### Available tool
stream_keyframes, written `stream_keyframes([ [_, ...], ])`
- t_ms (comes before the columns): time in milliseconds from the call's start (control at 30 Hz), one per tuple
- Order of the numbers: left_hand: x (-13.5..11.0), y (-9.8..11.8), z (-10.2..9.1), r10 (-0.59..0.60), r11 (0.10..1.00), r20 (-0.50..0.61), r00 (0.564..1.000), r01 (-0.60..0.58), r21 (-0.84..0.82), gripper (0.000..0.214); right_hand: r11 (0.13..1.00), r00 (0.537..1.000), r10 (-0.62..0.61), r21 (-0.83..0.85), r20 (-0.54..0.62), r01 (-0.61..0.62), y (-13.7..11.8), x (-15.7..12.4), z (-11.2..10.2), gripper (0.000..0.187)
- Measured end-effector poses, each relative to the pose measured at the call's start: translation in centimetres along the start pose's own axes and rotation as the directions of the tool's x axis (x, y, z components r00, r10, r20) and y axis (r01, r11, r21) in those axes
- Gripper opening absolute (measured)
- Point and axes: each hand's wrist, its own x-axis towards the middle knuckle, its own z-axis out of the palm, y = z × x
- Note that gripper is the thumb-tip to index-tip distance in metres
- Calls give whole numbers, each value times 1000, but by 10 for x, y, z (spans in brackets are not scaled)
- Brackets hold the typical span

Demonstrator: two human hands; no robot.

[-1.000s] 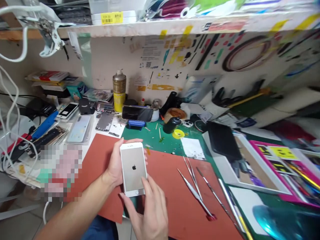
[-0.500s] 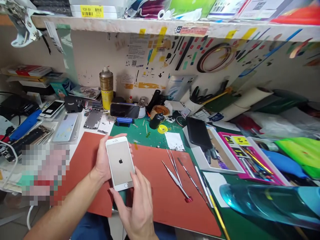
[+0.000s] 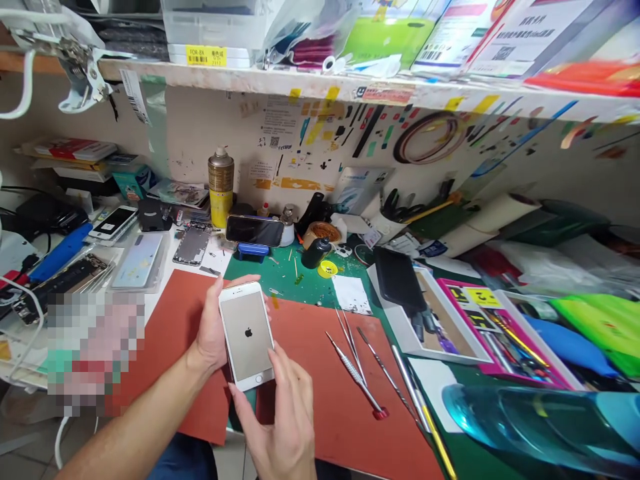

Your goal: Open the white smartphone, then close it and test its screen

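A white smartphone with a round home button is tilted up above the red mat, its lit pale screen showing a dark apple logo. My left hand grips it along the left side, with fingertips partly hidden behind it. At the lower end, my right hand spans the phone, thumb at the bottom left corner and fingers against the right edge. To the right, on the red mat, lie a screwdriver with a red end, tweezers and a thin metal tool.
Behind the mat a dark phone rests on a blue stand, near a spray can. Tool trays and a translucent blue object lie at right. Phones and parts crowd the left. A shelf runs overhead.
The camera view has tipped upward slightly, so the scene sits lower in the picture. Both hands keep their hold on the phone, and the logo is still on its screen.
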Motion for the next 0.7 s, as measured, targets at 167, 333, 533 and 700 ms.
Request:
stream_keyframes([
  [167,-3,-2,-1,30,998,-3,1000,-29,50,65,1000,999,-19,-25,-37,18,3,-7,-1,64],
  [333,-7,-6,-6,34,994,-20,999,-32,104,74,997,999,-19,-71,-42,16,8,-16,-5,59],
  [533,-10,-9,-9,34,991,-17,999,-32,133,78,988,998,-57,-147,-29,52,16,-19,-10,56],
  [700,-12,-9,-9,50,983,-1,999,-49,178,79,980,995,-80,-185,-57,68,18,-18,-11,52],
])
